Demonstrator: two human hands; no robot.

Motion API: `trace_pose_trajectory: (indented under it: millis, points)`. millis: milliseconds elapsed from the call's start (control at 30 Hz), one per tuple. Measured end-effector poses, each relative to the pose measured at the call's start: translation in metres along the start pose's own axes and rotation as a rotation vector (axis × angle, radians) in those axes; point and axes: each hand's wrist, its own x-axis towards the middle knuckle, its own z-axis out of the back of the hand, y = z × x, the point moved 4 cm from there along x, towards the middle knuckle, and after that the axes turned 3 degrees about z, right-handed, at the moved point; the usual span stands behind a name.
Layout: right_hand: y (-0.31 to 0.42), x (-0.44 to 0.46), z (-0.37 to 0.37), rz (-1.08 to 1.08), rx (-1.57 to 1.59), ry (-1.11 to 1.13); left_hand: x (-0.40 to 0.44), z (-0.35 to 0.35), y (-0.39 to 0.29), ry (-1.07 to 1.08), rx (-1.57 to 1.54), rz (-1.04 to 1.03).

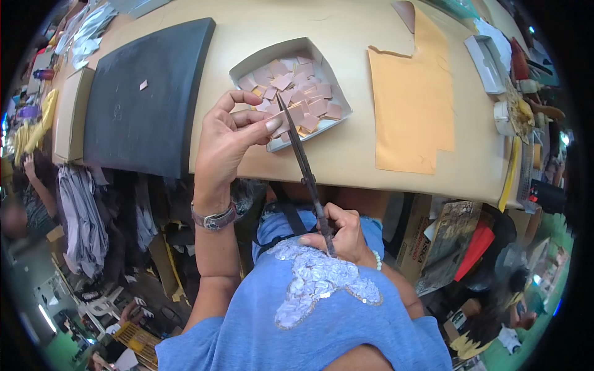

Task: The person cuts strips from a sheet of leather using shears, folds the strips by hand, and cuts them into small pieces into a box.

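Observation:
My left hand (226, 139), with a watch on the wrist, pinches a small pinkish-tan leather piece (292, 116) between thumb and fingers. My right hand (346, 234) grips the handles of long dark scissors (300, 151) close to my body. The scissor blades point up and away, and they cross at the leather piece beside my left thumb; whether they are closed on it I cannot tell. Beneath and behind the fingertips is a shallow white cardboard box (270, 54). Many similar small pieces (309, 86) lie loosely in it, some showing yellow-orange undersides.
A black slab (148, 117) with one small pink piece (143, 85) on it lies at the left. At the right are a yellow-orange sheet (408, 111) with cut edges, a narrow white box (486, 63) and assorted tools. The table's near edge (352, 184) runs beneath my forearms.

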Motion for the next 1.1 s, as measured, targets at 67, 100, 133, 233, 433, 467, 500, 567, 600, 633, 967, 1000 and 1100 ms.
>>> trace_pose_trajectory:
  millis: [67,100,133,233,433,467,500,567,600,633,967,1000,1100]
  points:
    - [0.003,0.002,0.000,0.004,0.000,-0.015,0.002,0.000,-0.001,0.004,-0.022,-0.002]
    - [0.005,0.003,0.001,0.015,-0.002,-0.025,0.004,-0.001,-0.001,0.010,-0.032,-0.004]
    - [0.006,0.004,0.001,0.025,-0.005,-0.034,0.005,-0.001,-0.001,0.012,-0.038,-0.006]
    - [0.009,0.007,0.002,0.055,-0.006,-0.050,0.009,0.000,-0.002,0.021,-0.051,-0.014]
    - [0.003,0.006,0.001,0.061,0.004,-0.100,0.017,0.002,0.001,0.046,-0.068,0.001]
    - [0.000,0.004,0.000,0.055,-0.018,-0.098,0.017,0.002,0.002,0.043,-0.070,0.008]
    - [-0.003,0.003,-0.001,0.053,-0.042,-0.094,0.018,0.002,0.002,0.037,-0.073,0.010]
    - [-0.003,0.005,-0.001,0.058,-0.041,-0.108,0.021,0.003,0.003,0.042,-0.066,0.015]
    - [-0.001,0.006,0.000,0.058,-0.014,-0.125,0.022,0.005,0.003,0.041,-0.062,0.016]
    - [0.000,0.005,0.001,0.056,0.013,-0.142,0.025,0.007,0.001,0.005,-0.004,-0.019]
    - [-0.006,-0.019,0.051,0.053,0.063,-0.545,0.026,0.002,-0.016,-0.151,0.398,-0.291]
    - [-0.006,-0.021,0.055,0.052,0.060,-0.583,0.024,-0.001,-0.015,-0.175,0.432,-0.347]
    - [-0.008,-0.032,0.068,0.052,0.039,-0.622,-0.003,-0.036,-0.020,-0.073,0.663,-0.468]
